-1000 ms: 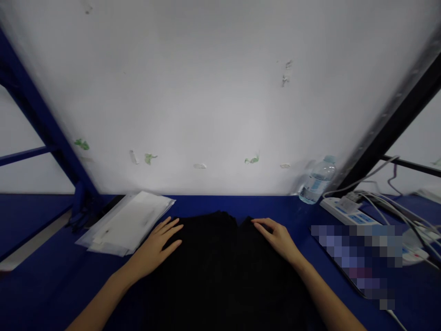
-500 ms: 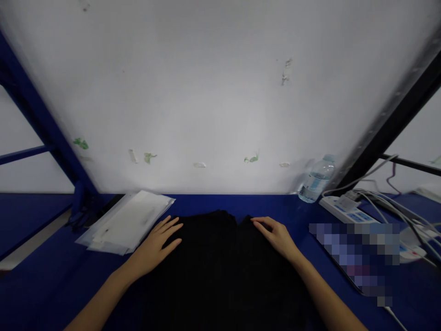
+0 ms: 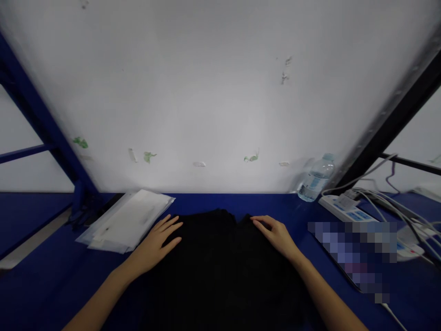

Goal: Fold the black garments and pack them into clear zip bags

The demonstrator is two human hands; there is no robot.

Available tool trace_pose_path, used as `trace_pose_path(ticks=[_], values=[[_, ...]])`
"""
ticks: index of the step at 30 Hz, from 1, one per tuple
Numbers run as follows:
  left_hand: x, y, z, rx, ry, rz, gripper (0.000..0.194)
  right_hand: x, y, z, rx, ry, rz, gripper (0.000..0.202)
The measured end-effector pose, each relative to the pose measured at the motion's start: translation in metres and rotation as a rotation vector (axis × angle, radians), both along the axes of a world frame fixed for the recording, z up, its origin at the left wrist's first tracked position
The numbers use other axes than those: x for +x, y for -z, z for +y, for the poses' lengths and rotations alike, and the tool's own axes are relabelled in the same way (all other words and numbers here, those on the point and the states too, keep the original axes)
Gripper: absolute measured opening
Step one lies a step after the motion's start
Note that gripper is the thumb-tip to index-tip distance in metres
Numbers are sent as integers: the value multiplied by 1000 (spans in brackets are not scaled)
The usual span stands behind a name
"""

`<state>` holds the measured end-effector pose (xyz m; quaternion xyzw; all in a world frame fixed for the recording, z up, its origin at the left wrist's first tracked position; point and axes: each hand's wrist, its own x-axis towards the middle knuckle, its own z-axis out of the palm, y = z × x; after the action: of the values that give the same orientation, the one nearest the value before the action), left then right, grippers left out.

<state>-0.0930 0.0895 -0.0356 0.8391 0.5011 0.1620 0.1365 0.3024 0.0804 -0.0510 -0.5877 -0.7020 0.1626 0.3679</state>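
A black piece of fabric, probably a garment, lies spread on the blue table in front of me. Its upper edge has a small notch right of the middle. My left hand rests flat at the fabric's upper left corner, its fingers spread apart. At the upper right corner, my right hand has its thumb and fingertips closed together on the edge of the fabric. The fabric's near end runs out of view at the bottom.
Clear plastic sleeves with white sheets lie left of my left hand. On the right are a water bottle, a white power strip with tangled cables, and a blurred-out phone-like device. A white wall rises behind the table.
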Motion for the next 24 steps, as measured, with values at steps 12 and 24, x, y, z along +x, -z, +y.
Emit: trace_pose_path(ticks=[12,24], values=[[-3,4,1,36,20,-32,46,0,0,-1,-1,2,20,30],[-2,1,-1,0,8,-12,48,-1,-2,-1,0,-2,6,30]])
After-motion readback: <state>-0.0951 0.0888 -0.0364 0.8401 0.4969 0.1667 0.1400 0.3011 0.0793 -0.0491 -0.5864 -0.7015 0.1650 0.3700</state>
